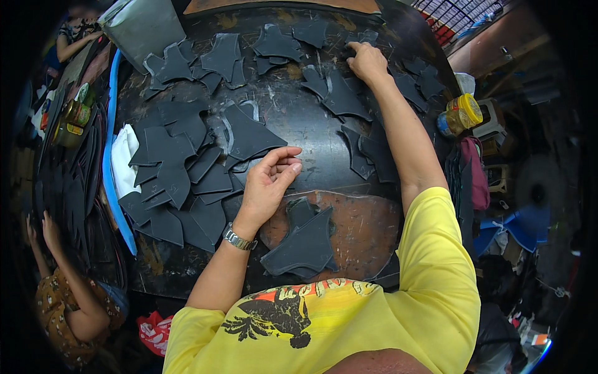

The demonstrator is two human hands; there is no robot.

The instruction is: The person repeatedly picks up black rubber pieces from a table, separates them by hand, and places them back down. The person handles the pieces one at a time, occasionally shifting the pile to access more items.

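Black flat cut-out pieces, like leather or sheet material, lie in piles over the dark table. My right hand (pixel 367 61) reaches to the far side, its fingers bent down onto a small black cut-out piece (pixel 369 38); the fingertips are partly lost against the dark material. Over the middle of the table is my left hand (pixel 271 181), half curled, with a gap between thumb and fingers and nothing in it. Right beside it lies a pile with a large cut-out piece (pixel 249 134) on top. Closer to me, another small stack (pixel 302 244) rests on a brown board (pixel 367 234).
A bigger heap of cut-outs (pixel 168 165) spreads at left, beside white paper (pixel 125 159) and a blue strip (pixel 111 143). A grey box-like block (pixel 140 31) stands far left. At the right edge is a yellow-lidded jar (pixel 460 115). Another person's arm (pixel 71 287) shows lower left.
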